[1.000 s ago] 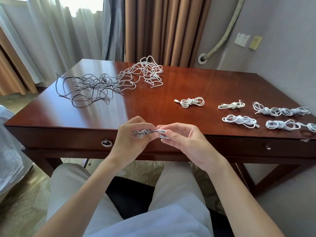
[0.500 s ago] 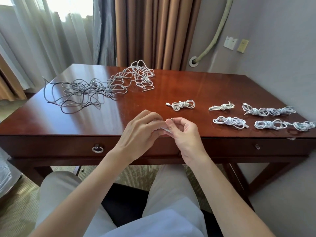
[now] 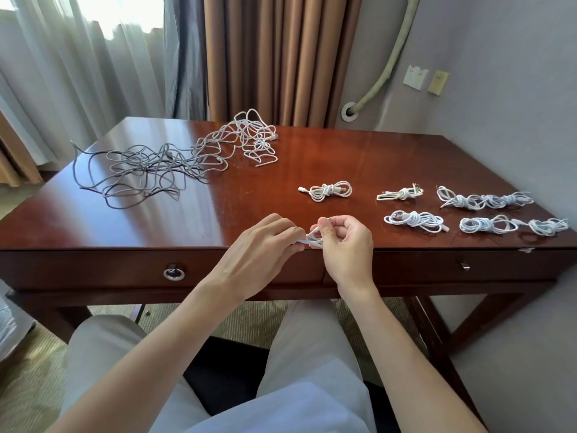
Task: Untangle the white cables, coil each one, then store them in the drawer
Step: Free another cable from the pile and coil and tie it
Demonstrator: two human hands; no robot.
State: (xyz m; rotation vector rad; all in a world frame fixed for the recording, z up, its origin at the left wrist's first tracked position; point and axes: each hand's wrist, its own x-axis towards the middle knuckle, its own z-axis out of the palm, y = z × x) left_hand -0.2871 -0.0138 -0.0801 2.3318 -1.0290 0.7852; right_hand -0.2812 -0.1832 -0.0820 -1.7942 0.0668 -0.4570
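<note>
Both hands, left [image 3: 262, 245] and right [image 3: 346, 242], pinch one small coil [image 3: 312, 238] at counter [image 3: 343, 164] front edge; tangle [image 3: 175, 160] far left.

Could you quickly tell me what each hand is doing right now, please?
Left hand: fingers curled, pinching the white cable.
Right hand: fingers curled, pinching the same cable.

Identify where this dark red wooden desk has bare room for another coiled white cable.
Bare patches on the dark red wooden desk: front left, below the loose tangled cable heap; far right, behind the coiled white cable bundles. Crowded: far left and front right.
</note>
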